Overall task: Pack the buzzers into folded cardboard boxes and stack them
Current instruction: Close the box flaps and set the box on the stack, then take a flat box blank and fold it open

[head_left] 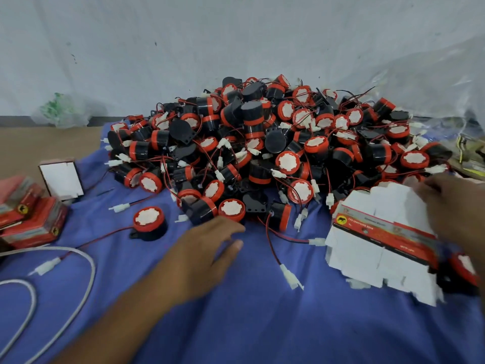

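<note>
Holding nothing in left hand (207,256), fingers straight, over blue cloth (262,324) beside buzzer pile (262,143); touching flat carton stack (380,248) with right hand (454,208), grasp unclear.

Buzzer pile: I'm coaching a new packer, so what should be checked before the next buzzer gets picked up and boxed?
1. Left hand free: ok, open and holding nothing.
2. Buzzer easy to take: ok, a loose buzzer lies on the blue cloth, apart from the buzzer pile.
3. Its wire clear of the pile: ok, it runs away to the left.
4. Right hand has one flat box: cannot tell; it is on the flat box stack, but blurred.
5. Folded box ready: cannot tell; the white box at left shows no opening.
</note>
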The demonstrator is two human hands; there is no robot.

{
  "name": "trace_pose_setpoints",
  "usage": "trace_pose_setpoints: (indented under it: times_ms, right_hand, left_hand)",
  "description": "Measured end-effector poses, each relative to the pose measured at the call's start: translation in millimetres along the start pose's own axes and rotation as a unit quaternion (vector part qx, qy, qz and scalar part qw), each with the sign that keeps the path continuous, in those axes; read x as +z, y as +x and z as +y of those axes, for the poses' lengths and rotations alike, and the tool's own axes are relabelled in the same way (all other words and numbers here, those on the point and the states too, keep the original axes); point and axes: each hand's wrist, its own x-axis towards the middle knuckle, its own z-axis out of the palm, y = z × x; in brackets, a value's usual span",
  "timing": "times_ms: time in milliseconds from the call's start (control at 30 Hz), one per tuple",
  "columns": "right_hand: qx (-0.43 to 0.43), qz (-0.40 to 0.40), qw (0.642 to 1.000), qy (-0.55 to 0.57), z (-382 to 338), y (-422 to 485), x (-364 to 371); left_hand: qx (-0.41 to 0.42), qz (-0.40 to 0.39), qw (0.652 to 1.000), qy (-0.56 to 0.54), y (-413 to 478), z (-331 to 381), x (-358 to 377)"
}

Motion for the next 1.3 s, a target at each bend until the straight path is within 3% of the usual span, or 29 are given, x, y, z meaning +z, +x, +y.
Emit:
trace_pose_setpoints:
  times_ms: [100,200,267,367,467,533,633,700,800,867,933,1000,1100,1233,1300]
  right_hand:
    - [-0.028,0.004,0.999,-0.040,-18.3,-8.2,7.7]
    - [-0.161,0.119,0.978,-0.056,-18.6,-10.8,8.3]
    - [-0.139,0.124,0.982,0.012,-23.9,-7.1,6.4]
    - [-0.035,0.126,0.988,0.079,-17.1,0.3,6.7]
    - [0.027,0.163,0.962,0.215,-17.2,1.3,-0.3]
    - [0.046,0.172,0.939,0.295,-39.5,-10.6,-2.9]
    - [-0.006,0.096,0.918,0.385,-91.1,-47.6,11.1]
    - [-0.049,0.014,0.924,0.380,-113.3,-72.0,31.6]
    - [-0.104,-0.071,0.938,0.323,-134.2,-99.4,52.8]
    - [-0.197,-0.030,0.953,0.227,-139.4,-110.2,57.6]
    - [-0.306,-0.012,0.938,0.162,-144.8,-122.5,63.2]
    - [-0.332,-0.095,0.923,0.172,-155.0,-136.9,67.0]
    - [-0.284,-0.173,0.911,0.243,-165.0,-147.7,72.8]
    - [-0.278,-0.136,0.899,0.310,-169.0,-145.1,67.7]
    - [-0.302,-0.103,0.900,0.297,-168.4,-145.3,67.4]
  left_hand:
    - [-0.007,-0.088,0.996,0.004,-4.5,0.8,12.8]
    - [-0.011,-0.103,0.995,0.008,-5.2,-2.0,15.1]
    - [-0.017,-0.100,0.995,0.004,-5.3,-3.3,14.5]
    - [-0.030,-0.079,0.996,-0.018,-5.5,-4.7,13.0]
    - [-0.051,-0.050,0.994,-0.081,-6.2,-2.3,13.7]
    - [-0.088,-0.032,0.976,-0.195,-4.8,3.6,14.3]
    - [-0.123,-0.004,0.888,-0.444,0.7,13.3,12.5]
    - [-0.138,0.019,0.846,-0.515,2.2,17.2,11.2]
    - [-0.222,0.091,0.833,-0.498,4.3,14.0,12.4]
    - [-0.250,0.125,0.818,-0.502,4.9,10.2,13.7]
    - [-0.249,0.152,0.803,-0.520,6.2,11.1,12.2]
    - [-0.217,0.140,0.787,-0.560,6.1,14.9,11.2]
    - [-0.155,0.100,0.807,-0.561,3.0,19.9,10.0]
    - [-0.098,0.128,0.883,-0.442,0.0,30.1,7.5]
    - [-0.083,0.158,0.901,-0.395,-0.9,33.1,8.4]
